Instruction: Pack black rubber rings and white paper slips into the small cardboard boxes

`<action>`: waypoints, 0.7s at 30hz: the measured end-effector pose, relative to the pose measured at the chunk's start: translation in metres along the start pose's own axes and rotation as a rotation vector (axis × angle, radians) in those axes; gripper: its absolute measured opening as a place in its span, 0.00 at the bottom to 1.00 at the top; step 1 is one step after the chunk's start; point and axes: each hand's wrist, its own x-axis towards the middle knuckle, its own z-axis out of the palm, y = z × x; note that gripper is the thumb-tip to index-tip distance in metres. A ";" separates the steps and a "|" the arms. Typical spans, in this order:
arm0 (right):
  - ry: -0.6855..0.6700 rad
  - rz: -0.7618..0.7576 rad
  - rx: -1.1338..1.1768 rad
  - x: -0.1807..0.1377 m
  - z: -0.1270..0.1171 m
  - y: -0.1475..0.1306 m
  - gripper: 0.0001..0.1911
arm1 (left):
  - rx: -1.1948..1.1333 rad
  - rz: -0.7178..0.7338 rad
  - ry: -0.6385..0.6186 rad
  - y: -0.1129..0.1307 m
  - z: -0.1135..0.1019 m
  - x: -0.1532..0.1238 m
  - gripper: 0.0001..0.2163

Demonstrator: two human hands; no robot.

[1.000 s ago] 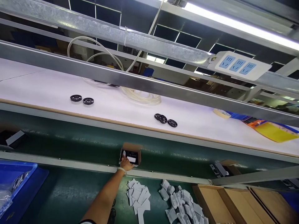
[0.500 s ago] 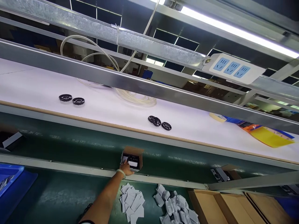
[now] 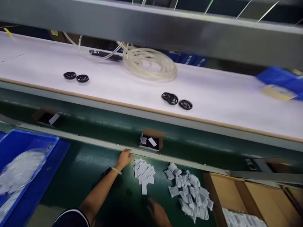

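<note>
**A:** Your left hand [image 3: 124, 157] is resting on the green desk [image 3: 78, 176], fingers spread loosely and gripping nothing, right at the metal rail [image 3: 71, 137] edging the conveyor. What is lying nearest it?

**B:** The pile of flat white cards [image 3: 144, 171] is sitting just beside your left hand, toward your right and slightly nearer you, not touching. The cards are fanning out in every direction, so no single long axis is showing.

**A:** And your right hand?

**B:** Your right hand [image 3: 158, 212] is blurring at the bottom edge; I cannot tell whether it is closed or loose. It is hovering between the cards and the heap of grey-white sachets [image 3: 189, 194], somewhat nearer you than both.

**A:** The containers?

**B:** Beyond the rail, up and to the right of your left hand, a small open cardboard box [image 3: 151, 140] is riding the green belt, holding a dark item and white slips. Another open box [image 3: 46, 117] is sitting far left. The blue bin [image 3: 30, 148] is holding clear plastic bags. The brown cartons [image 3: 251, 195] at right are showing white packets inside.
</note>
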 end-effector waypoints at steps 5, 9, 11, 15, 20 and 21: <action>-0.039 -0.166 -0.076 0.028 0.008 -0.058 0.22 | 0.130 -0.149 -0.033 -0.047 -0.005 -0.095 0.13; 0.139 -0.200 -0.092 0.081 -0.036 -0.078 0.24 | 0.216 -0.147 -0.093 -0.045 0.016 -0.117 0.13; 0.219 -0.148 -0.085 0.113 -0.068 -0.070 0.25 | 0.256 -0.157 -0.115 -0.040 0.027 -0.114 0.15; 0.313 0.034 -0.069 0.174 -0.134 -0.031 0.28 | 0.279 -0.176 -0.160 -0.033 0.039 -0.097 0.16; 0.300 0.126 -0.071 0.219 -0.188 0.010 0.30 | 0.177 -0.214 -0.141 -0.028 0.031 -0.081 0.15; 0.296 0.123 -0.075 0.224 -0.195 0.015 0.30 | 0.135 -0.229 -0.129 -0.028 0.028 -0.081 0.14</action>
